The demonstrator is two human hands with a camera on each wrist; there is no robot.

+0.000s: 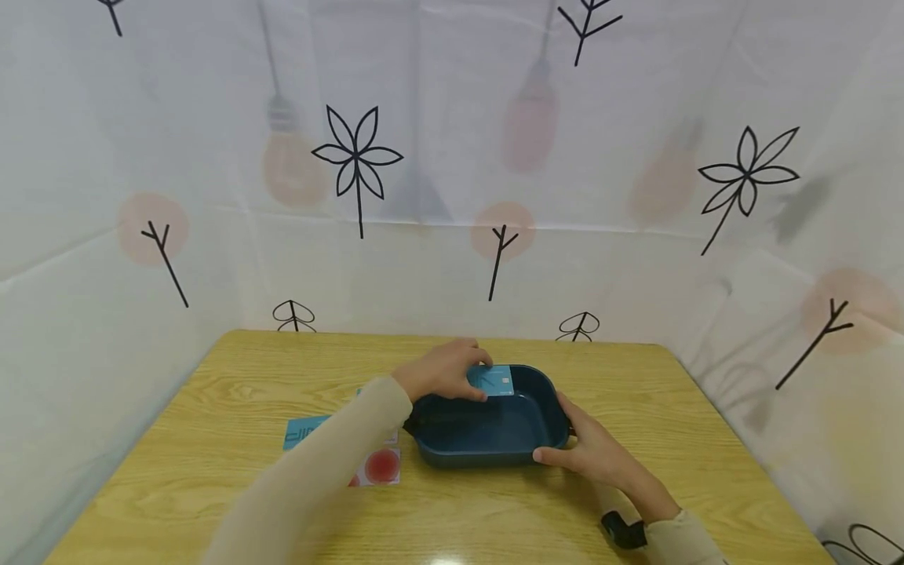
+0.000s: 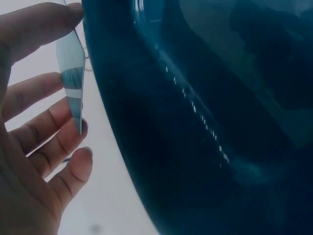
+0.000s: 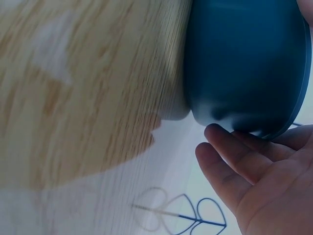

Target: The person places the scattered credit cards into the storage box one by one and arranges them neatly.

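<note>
A dark blue rectangular baking dish with rounded corners sits on the wooden table. My left hand reaches over its back left part and pinches a light blue card between thumb and fingers. In the left wrist view the card shows nearly edge-on beside the dish wall. My right hand holds the dish's right end, with the thumb at the front rim and the fingers round the side. The right wrist view has those fingertips against the dish's outer wall.
Left of the dish, partly behind my left sleeve, lie a blue card and a white card with red circles. A pale curtain with plant drawings hangs behind the wooden table.
</note>
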